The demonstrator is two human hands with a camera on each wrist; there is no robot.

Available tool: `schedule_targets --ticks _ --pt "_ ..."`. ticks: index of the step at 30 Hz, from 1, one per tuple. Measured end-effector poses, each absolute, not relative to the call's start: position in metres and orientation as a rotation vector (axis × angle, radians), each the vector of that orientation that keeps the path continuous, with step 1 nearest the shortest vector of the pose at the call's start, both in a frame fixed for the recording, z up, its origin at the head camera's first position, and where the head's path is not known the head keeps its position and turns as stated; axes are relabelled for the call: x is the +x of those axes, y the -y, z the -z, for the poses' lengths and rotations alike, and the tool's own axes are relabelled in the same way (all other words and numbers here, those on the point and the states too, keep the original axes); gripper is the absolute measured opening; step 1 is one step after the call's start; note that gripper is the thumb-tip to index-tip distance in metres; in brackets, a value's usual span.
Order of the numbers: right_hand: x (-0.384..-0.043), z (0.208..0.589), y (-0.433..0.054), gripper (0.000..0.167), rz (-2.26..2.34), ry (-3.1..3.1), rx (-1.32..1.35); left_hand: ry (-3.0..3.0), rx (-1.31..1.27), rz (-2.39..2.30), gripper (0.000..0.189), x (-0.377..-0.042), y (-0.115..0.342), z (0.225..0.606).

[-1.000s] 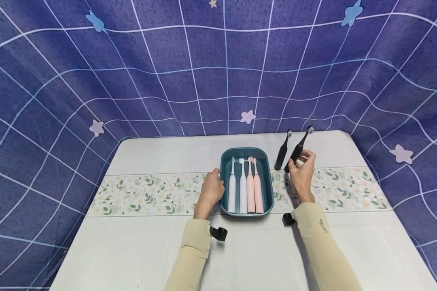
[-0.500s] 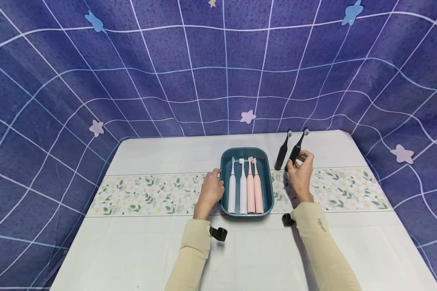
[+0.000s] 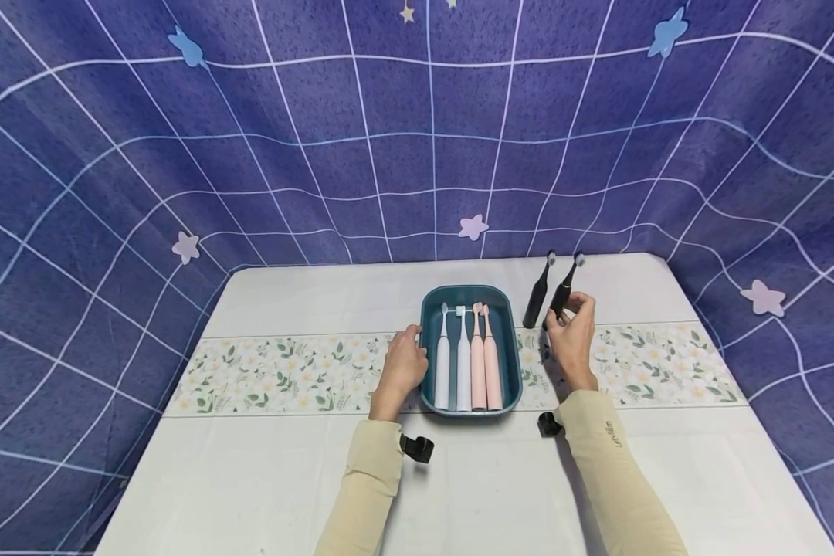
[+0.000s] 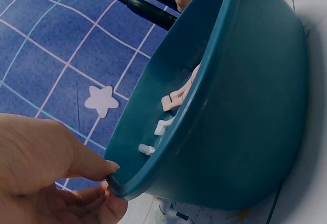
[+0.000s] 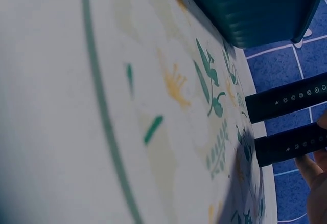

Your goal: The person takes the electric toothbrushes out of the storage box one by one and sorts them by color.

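Observation:
A teal plastic bin [image 3: 512, 355] stands mid-table, with two white electric toothbrushes [image 3: 442, 374] and two pink electric toothbrushes [image 3: 492, 376] lying side by side in it. My left hand [image 3: 401, 364] pinches the bin's left rim, thumb inside and fingers outside, as the left wrist view shows. Right of the bin, one black electric toothbrush [image 3: 537, 300] stands upright on its base by itself. Beside it, my right hand [image 3: 574, 340] holds a second black electric toothbrush [image 3: 562, 293] upright between thumb and fingers. In the right wrist view its base [image 5: 265, 151] is right at the tabletop.
The white table [image 3: 285, 479] has a floral strip [image 3: 271, 371] running across it under the bin. A purple-blue curtain [image 3: 306, 170] with white grid lines and stars hangs behind and at both sides. Each wrist wears a small black camera [image 3: 417, 448].
My right hand has shifted slightly left, and the black toothbrush in it has come down and closer to the standing one. The left hand has stayed at the bin's rim.

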State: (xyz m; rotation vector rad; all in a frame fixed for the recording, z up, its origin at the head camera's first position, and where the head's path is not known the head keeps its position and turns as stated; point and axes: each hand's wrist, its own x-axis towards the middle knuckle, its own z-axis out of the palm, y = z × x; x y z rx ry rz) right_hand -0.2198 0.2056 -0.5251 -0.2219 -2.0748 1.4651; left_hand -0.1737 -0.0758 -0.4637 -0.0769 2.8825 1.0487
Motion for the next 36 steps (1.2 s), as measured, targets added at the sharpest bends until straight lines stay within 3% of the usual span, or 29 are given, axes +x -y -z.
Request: schedule_targets --ticks 22,36 --pt "-0.195 0.513 -0.214 0.062 -1.595 1.929 -0.217 -2.867 -0.076 -1.071 0.041 -0.172 0.075 0.464" --pt "-0.145 0.457 -0.176 0.06 -1.74 1.822 -0.099 -2.856 -0.079 -1.052 0.042 -0.175 0.074 0.462"
